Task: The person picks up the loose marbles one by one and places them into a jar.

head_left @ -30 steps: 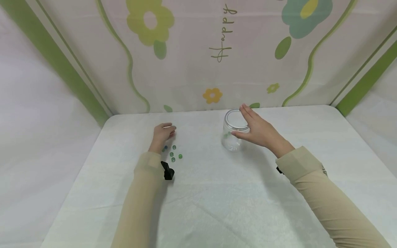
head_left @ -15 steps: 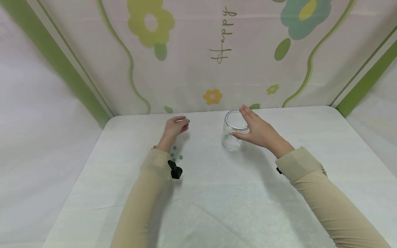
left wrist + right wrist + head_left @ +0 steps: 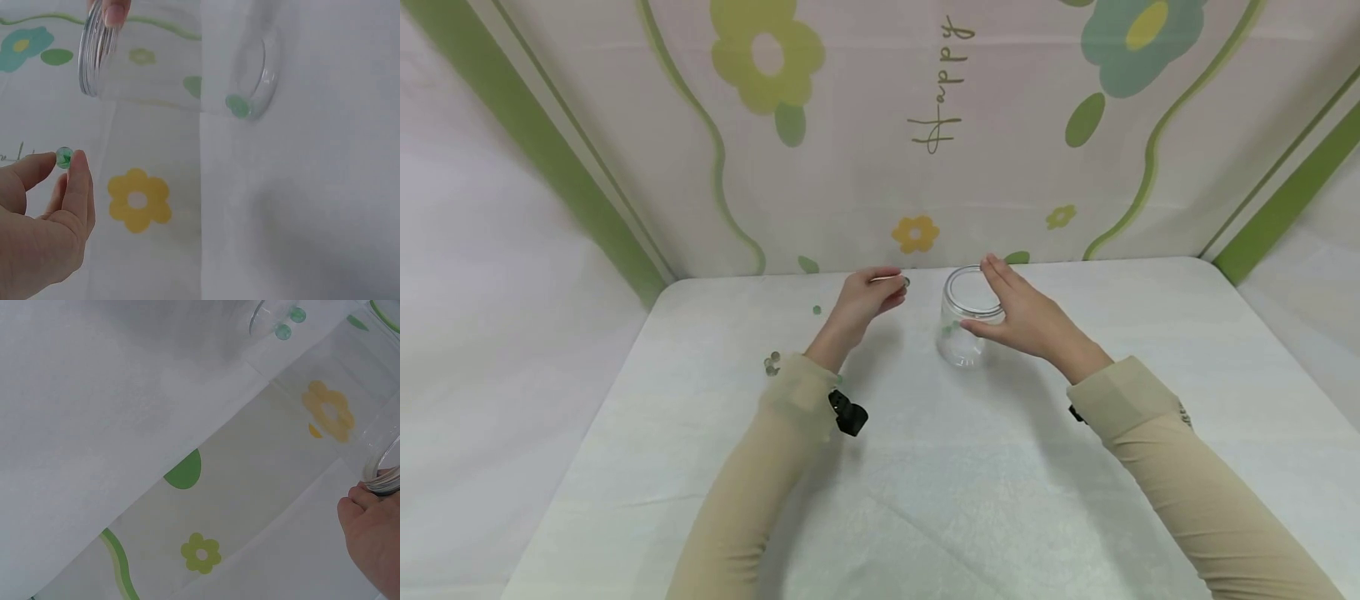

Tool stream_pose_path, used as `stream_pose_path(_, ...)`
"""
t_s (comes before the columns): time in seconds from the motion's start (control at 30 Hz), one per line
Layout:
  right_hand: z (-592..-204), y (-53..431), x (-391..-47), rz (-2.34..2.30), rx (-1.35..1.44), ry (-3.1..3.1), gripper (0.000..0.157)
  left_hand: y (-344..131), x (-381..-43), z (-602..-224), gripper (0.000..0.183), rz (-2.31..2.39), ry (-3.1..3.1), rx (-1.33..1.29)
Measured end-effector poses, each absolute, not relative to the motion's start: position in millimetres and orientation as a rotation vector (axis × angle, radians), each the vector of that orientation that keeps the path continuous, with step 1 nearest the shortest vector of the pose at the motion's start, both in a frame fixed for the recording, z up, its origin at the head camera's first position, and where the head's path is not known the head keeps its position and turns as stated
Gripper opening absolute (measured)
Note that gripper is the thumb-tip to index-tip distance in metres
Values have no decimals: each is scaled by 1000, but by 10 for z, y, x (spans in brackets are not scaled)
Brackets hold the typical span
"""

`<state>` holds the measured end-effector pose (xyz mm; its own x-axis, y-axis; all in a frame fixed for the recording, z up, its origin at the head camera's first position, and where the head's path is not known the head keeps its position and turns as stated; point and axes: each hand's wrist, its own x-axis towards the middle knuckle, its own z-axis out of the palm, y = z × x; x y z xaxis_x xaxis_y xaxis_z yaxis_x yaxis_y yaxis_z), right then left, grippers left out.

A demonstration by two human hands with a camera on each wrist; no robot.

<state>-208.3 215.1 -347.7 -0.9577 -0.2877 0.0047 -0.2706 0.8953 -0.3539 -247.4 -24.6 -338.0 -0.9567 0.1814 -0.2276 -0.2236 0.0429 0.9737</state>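
Observation:
My left hand (image 3: 867, 302) pinches a green glass marble (image 3: 64, 157) between thumb and fingertips, raised above the table to the left of a clear jar (image 3: 958, 343). The jar stands upright with its mouth uncovered. Around its upper right side, my right hand (image 3: 1033, 315) holds the rim, thumb at the near side and fingers along the far side. Through the glass, two green marbles (image 3: 283, 332) show at the bottom of the jar. The left wrist view shows the held marble apart from the jar's rim (image 3: 91, 53).
Several loose marbles (image 3: 772, 363) lie in a cluster left of my left forearm. A single marble (image 3: 817, 309) lies farther back. Another is partly hidden by the left cuff (image 3: 797, 392). Behind the white table (image 3: 940, 500) hangs a flower-printed cloth (image 3: 857, 167).
My left hand has moved right with the marble, from the table's left side toward the jar. The cluster beside the left forearm has come into view. My right hand and the jar stay put.

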Motion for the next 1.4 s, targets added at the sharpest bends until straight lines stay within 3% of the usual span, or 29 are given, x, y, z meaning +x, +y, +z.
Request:
stream_pose_path(0.63,-3472,2177,-2069,-593,-414,2997,98,167,-2340,-3234,40,1960,1975,103)
stream_pose_path(1.4,-3487,2179,-2080,-588,-421,3002,99,265,-2310,-3265,35,1897,2019,133)
